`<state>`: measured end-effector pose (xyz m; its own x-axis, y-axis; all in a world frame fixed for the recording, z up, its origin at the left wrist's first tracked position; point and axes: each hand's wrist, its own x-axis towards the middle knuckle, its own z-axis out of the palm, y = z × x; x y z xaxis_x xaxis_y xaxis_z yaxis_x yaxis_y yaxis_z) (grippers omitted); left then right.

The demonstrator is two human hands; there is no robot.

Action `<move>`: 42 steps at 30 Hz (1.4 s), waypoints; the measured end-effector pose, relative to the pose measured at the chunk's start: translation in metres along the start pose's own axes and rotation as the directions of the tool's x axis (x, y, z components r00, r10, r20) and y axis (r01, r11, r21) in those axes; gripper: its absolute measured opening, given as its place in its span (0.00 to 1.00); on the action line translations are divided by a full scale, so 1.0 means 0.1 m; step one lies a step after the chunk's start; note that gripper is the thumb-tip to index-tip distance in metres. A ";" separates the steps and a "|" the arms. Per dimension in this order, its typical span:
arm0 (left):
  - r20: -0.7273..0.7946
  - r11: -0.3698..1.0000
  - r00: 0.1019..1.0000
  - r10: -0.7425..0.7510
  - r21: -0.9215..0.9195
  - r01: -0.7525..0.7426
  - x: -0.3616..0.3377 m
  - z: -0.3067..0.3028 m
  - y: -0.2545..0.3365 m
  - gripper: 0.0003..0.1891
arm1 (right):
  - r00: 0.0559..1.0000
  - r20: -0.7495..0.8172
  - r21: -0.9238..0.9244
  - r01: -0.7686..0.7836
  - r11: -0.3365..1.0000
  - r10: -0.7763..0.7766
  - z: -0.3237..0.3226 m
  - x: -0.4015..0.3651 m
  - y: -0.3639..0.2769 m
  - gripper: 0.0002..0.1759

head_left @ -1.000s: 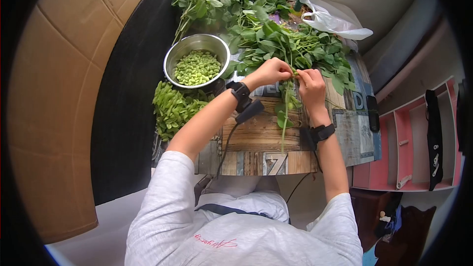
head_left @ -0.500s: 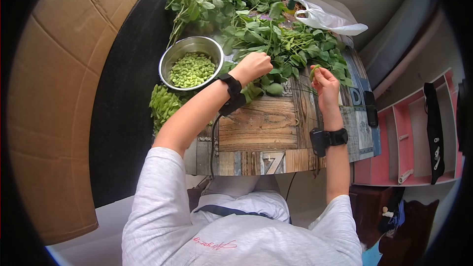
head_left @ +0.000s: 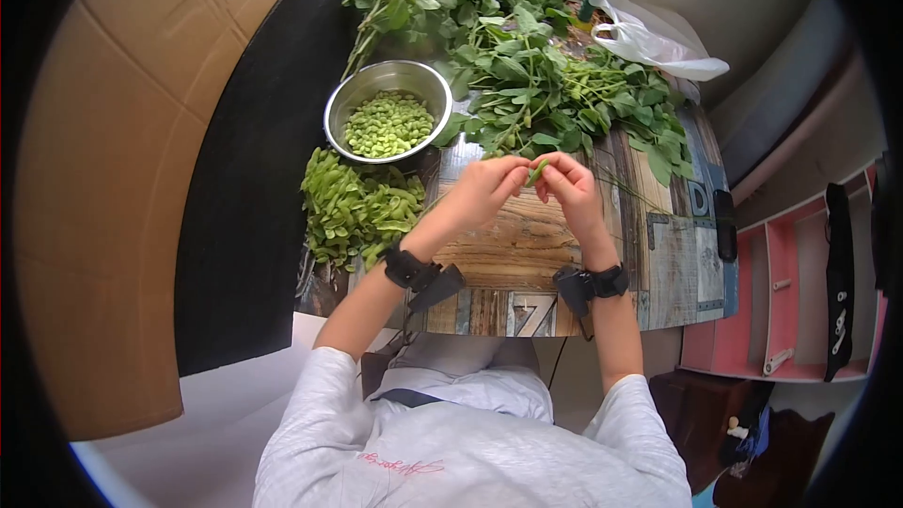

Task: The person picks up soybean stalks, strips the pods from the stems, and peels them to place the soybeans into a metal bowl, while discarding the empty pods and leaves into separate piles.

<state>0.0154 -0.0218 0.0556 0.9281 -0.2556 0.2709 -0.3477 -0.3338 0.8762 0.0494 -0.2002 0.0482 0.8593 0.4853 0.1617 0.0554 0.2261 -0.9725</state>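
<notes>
A green soybean pod [head_left: 537, 172] is pinched in the fingertips of my right hand [head_left: 571, 192], above the wooden-patterned table [head_left: 508, 245]. My left hand [head_left: 487, 190] meets it from the other side, its thumb and forefinger closed at the pod's end. Left of my hands stands a steel bowl [head_left: 435, 87] partly filled with shelled green beans [head_left: 388, 124]. Just below the bowl lies a heap of flat, opened-looking pods [head_left: 362, 207], beside my left wrist. Leafy soybean stalks [head_left: 536, 85] spread behind both hands.
A white plastic bag [head_left: 649, 47] and a small green-capped bottle [head_left: 588, 6] sit at the back right. A dark phone-like object [head_left: 724, 226] lies by the right edge. Cardboard [head_left: 113, 188] and a black panel [head_left: 245, 226] border the left; a pink shelf [head_left: 781, 292] stands right.
My left hand has come back from the leaves beside the bowl toward me. My right hand has moved left and nearer with the pod, so both hands now meet at it.
</notes>
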 end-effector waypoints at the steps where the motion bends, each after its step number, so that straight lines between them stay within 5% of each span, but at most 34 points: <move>1: -0.015 1.000 1.000 -0.004 0.001 0.004 -0.02 0.03 -0.07 0.14 | 1.000 0.011 -0.007 0.003 1.000 -0.003 0.02 0.02 0.08 0.09; 8: -0.128 0.979 0.987 -0.098 -0.190 0.073 -0.19 0.05 -0.23 0.12 | 1.000 0.014 -0.083 -0.017 0.996 0.018 0.11 -0.04 0.34 0.10; 10: -0.205 1.000 0.979 0.021 0.010 -0.019 -0.22 0.04 -0.27 0.12 | 0.997 -0.047 -0.079 -0.060 0.995 0.057 0.14 -0.06 0.44 0.10; 17: -0.210 0.971 0.952 0.225 0.133 -0.200 -0.29 0.07 -0.35 0.08 | 0.991 -0.129 -0.106 -0.041 0.994 0.027 0.23 -0.15 0.55 0.09; 32: -0.184 0.986 0.970 0.158 0.089 -0.144 -0.31 0.09 -0.43 0.08 | 0.985 -0.154 -0.277 0.028 0.961 -0.074 0.26 -0.19 0.58 0.09; 37: -0.173 0.958 0.960 0.218 0.223 -0.178 -0.31 0.11 -0.51 0.08 | 0.984 -0.080 -0.540 0.092 0.836 -0.160 0.26 -0.21 0.56 0.08; 42: -0.196 0.970 0.961 0.195 0.183 -0.160 -0.33 0.14 -0.49 0.08 | 0.976 -0.062 -0.580 0.137 0.803 -0.211 0.22 -0.19 0.56 0.07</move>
<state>0.0004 -0.0095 -0.0017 0.8502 -0.1327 0.5094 -0.5098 -0.4490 0.7338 0.0244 -0.1779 -0.0060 0.8582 0.3733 0.3523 0.4567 -0.2420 -0.8561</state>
